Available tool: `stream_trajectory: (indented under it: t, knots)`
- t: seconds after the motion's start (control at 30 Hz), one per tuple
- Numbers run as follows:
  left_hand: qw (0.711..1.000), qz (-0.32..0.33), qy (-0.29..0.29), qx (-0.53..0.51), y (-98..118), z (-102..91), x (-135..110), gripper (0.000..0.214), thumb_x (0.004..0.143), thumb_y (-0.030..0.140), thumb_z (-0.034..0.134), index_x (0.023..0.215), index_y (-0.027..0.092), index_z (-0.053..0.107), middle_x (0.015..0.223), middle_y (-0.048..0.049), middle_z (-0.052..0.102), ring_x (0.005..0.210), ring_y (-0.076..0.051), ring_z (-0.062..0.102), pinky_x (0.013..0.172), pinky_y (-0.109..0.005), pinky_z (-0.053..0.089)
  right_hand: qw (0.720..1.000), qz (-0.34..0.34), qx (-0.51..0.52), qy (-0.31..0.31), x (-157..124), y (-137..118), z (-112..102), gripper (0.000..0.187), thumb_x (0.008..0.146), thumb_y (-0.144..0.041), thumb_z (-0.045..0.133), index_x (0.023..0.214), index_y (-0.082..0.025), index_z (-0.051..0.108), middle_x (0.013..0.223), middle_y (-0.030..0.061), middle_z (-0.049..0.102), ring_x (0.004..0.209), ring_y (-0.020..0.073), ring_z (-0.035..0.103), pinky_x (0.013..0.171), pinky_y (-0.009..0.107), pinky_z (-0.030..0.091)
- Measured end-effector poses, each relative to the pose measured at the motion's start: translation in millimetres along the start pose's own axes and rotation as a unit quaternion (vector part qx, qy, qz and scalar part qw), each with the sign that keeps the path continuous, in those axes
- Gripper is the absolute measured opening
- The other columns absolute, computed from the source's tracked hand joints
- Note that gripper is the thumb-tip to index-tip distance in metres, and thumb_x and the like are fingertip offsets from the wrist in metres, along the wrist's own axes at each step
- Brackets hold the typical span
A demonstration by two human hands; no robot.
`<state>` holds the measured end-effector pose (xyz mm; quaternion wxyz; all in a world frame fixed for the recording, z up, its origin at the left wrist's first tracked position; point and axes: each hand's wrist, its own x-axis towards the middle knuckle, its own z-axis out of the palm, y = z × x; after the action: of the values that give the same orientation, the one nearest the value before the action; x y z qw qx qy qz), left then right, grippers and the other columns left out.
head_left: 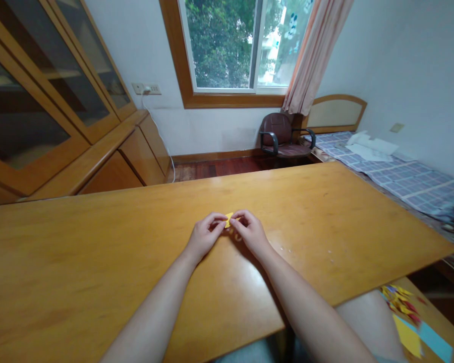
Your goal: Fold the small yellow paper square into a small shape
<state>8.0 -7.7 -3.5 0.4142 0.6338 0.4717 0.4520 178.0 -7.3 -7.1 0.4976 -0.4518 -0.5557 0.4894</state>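
Note:
A small piece of yellow paper (229, 218) is held up between my two hands, just above the wooden table (109, 262). My left hand (207, 233) pinches its left side between thumb and fingers. On the other side, my right hand (250, 232) has thumb and fingertips closed on the paper's right part. Fingers cover much of the paper, so its exact folds cannot be made out. Beneath the hands, their shadow falls on the glossy tabletop.
At lower right, a lower surface holds a heap of yellow and red paper pieces (401, 302), a yellow sheet (407, 337) and a light blue sheet (435, 342). Beyond the table stand an office chair (278, 133) and a bed (397, 174). A glass-door cabinet (75, 146) lines the left wall.

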Motion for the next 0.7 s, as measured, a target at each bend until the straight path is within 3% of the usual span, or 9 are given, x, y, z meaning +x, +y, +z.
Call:
stream_trajectory:
  t: [0.7]
  knots:
    - [0.999,0.015,0.007,0.043,-0.6,1.0,1.1,0.019,0.079,0.033,0.067,0.092,0.019,0.067,0.088,-0.0049,0.072,0.081,-0.018,0.07,0.075,-0.03,0.057,1.0,-0.003,0.003,0.008,-1.1,-0.3,0.9,0.023,0.083,-0.04,0.063,0.089,-0.019,0.059,0.066,-0.0027,0.059,0.048,0.0096,0.053,0.044,0.021,0.042]
